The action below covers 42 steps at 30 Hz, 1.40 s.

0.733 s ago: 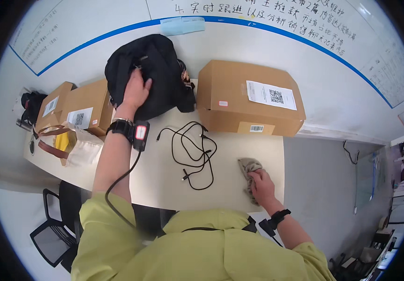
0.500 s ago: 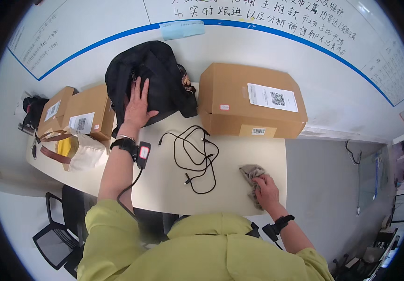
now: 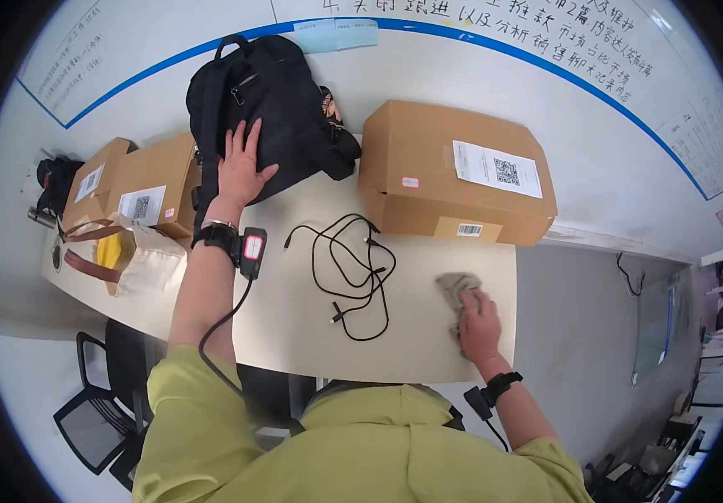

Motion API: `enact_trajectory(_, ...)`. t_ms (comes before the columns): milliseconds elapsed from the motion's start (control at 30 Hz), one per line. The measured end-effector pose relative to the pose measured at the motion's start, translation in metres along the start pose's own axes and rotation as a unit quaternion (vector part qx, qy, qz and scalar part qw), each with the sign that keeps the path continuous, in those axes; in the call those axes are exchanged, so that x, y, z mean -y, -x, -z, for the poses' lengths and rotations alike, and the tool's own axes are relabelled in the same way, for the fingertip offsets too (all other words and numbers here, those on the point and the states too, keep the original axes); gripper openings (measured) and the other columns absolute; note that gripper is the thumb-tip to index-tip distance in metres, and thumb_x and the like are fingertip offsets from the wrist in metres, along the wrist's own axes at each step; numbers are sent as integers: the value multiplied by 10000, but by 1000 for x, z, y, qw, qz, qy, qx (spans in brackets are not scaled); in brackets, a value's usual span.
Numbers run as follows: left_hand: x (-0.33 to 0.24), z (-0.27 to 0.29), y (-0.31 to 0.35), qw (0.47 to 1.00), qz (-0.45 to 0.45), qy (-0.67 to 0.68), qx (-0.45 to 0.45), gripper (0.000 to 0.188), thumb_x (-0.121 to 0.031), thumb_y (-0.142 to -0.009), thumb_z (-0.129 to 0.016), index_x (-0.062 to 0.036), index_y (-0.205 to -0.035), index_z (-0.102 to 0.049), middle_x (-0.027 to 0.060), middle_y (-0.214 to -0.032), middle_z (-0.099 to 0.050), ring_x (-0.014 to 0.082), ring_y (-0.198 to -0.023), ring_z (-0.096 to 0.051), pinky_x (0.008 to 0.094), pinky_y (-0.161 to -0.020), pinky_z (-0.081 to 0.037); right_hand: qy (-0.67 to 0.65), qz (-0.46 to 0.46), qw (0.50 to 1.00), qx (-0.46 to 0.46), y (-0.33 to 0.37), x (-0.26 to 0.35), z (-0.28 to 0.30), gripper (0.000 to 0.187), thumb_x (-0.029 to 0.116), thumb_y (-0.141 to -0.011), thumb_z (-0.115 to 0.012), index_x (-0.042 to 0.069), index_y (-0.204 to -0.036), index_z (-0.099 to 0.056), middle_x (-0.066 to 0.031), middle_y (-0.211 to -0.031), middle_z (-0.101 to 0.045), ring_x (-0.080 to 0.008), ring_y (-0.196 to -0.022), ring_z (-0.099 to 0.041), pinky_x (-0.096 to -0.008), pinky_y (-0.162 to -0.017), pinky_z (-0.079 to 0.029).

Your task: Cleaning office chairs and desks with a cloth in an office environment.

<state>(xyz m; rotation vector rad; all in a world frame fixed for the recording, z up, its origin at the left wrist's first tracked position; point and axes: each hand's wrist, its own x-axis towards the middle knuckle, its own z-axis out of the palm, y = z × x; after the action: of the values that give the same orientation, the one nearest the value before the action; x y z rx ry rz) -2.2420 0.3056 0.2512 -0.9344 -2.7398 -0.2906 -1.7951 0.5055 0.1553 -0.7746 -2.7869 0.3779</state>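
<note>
A black backpack (image 3: 282, 109) stands at the back of the table, leaning toward the wall. Against its front lies my left hand (image 3: 242, 170), palm down with fingers spread, pressing rather than grasping. On the table's right part, my right hand (image 3: 480, 325) holds a crumpled grey-brown cloth (image 3: 457, 289) flat to the surface; the hand is slightly blurred and covers part of the cloth. Between my hands a black cable (image 3: 353, 295) lies in loose loops on the pale table (image 3: 286, 335).
A large cardboard box (image 3: 428, 168) sits at the back right, near the table's right edge. More cardboard boxes (image 3: 181, 172) and a cream tote bag (image 3: 156, 264) with brown handles are at the left. Below them is a black office chair (image 3: 93, 427). Behind rises a whiteboard (image 3: 169, 38).
The backpack has shifted up and back, standing more upright, with my left hand still on it. My right hand and the cloth have moved slightly away from me and to the right.
</note>
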Motion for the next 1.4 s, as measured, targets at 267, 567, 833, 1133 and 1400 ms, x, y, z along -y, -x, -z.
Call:
enact_trajectory(267, 8, 5, 49, 992, -117, 28, -43, 787, -89, -701, -701, -163, -1375, -302, 113, -1410, -266, 332, -1315, -261, 458, -1036, -325, -33, 207, 975, 76, -9, -3, 2, 526, 14, -635, -627, 133, -1142, -551, -115, -1168, -497, -315, -958, -510, -402, -817, -473)
enact_trajectory(567, -5, 15, 98, 993, -117, 4, 7, 683, -34, -725, -643, -118, -1338, -354, 102, -1418, -278, 296, -1325, -270, 427, -1048, -328, 34, 52, 998, -20, -37, -15, -10, 520, -9, -651, -607, 123, -1147, -521, -127, -1160, -502, -337, -994, -485, -414, -806, -460)
enact_trajectory(833, -12, 28, 143, 987, -79, 138, 22, 499, 57, -711, -568, -47, -1192, -490, 121, -1294, -411, 309, -1214, -405, 369, -990, -396, -68, 353, 919, 164, 24, -11, 15, 428, 37, -644, -594, 126, -1062, -582, -104, -1112, -556, -308, -950, -542, -412, -830, -463)
enact_trajectory(1133, -10, 48, 238, 995, 9, 95, 4, 385, -4, -755, -591, -44, -1131, -523, 158, -1260, -433, 350, -1158, -443, 388, -965, -405, -43, 175, 984, 14, -39, -11, -11, 452, 19, -685, -587, 112, -1126, -543, -153, -1145, -495, -353, -994, -479, -431, -835, -432)
enact_trajectory(1400, -13, 119, 393, 964, 245, -81, 56, 326, -71, -729, -658, -16, -1040, -575, 163, -1232, -454, 338, -1188, -403, 432, -986, -338, -142, 465, 847, 215, 20, 28, -2, 495, 63, -586, -654, 163, -1066, -587, -72, -1085, -517, -297, -938, -508, -392, -770, -470)
